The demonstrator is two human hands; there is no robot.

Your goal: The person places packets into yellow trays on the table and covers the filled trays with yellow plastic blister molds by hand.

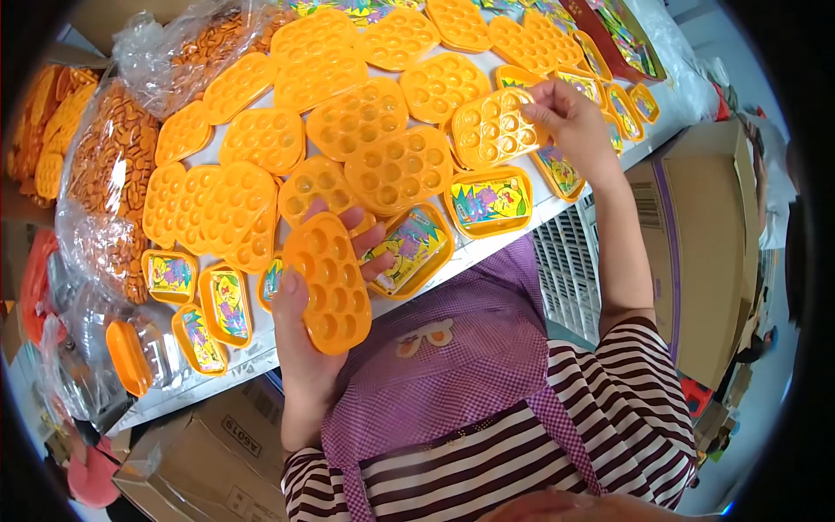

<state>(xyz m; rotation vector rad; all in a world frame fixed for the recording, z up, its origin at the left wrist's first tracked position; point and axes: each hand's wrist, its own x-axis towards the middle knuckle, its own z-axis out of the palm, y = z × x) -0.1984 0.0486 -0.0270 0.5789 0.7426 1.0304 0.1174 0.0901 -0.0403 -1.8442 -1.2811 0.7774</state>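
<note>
My left hand (304, 361) is closed around an orange plastic tray with round hollows (329, 283), held tilted up in front of the table's near edge. In my right hand (576, 130), thumb and fingers pinch the edge of another orange hollowed tray (497, 129), raised over the table. Just below that tray lies an orange box with a colourful printed card (489, 202). A second card-lined box (413, 248) sits behind my left hand, partly covered by its fingers. Between the hands, a loose orange tray (398, 167) overlaps others.
Several orange trays (261, 139) cover the white table. Clear bags of small orange-brown pieces (113, 174) stand at the left. Small card-lined boxes (228, 304) line the near left edge. A red box of printed packets (626, 39) is at the far right, cardboard boxes (709, 252) beside the table.
</note>
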